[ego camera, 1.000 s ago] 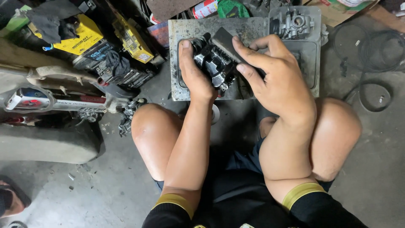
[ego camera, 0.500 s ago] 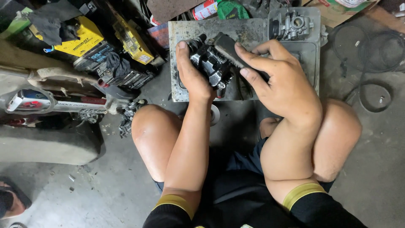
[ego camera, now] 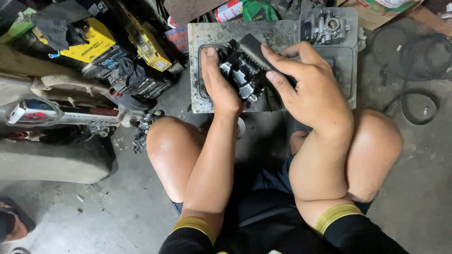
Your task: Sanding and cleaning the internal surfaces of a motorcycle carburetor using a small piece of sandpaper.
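Note:
A greasy black engine part (ego camera: 242, 70) rests in a dented grey metal tray (ego camera: 200, 35) on the floor ahead of my knees. My left hand (ego camera: 219, 84) grips the part from its left side, thumb pointing up along it. My right hand (ego camera: 308, 87) presses a flat dark rectangular piece (ego camera: 252, 47) down on the part's upper right, fingers spread across it. A silver carburettor (ego camera: 329, 26) stands at the tray's far right corner, apart from both hands.
Yellow and black batteries (ego camera: 96, 40) and dark rags are piled at the left. A motorcycle body panel (ego camera: 33, 113) and a grey seat-like shape lie lower left. Black cables (ego camera: 414, 51) coil on the concrete at the right. A can and green bag sit behind the tray.
My right hand has shifted slightly on the flat dark piece over the engine part. My left hand keeps its hold on the part.

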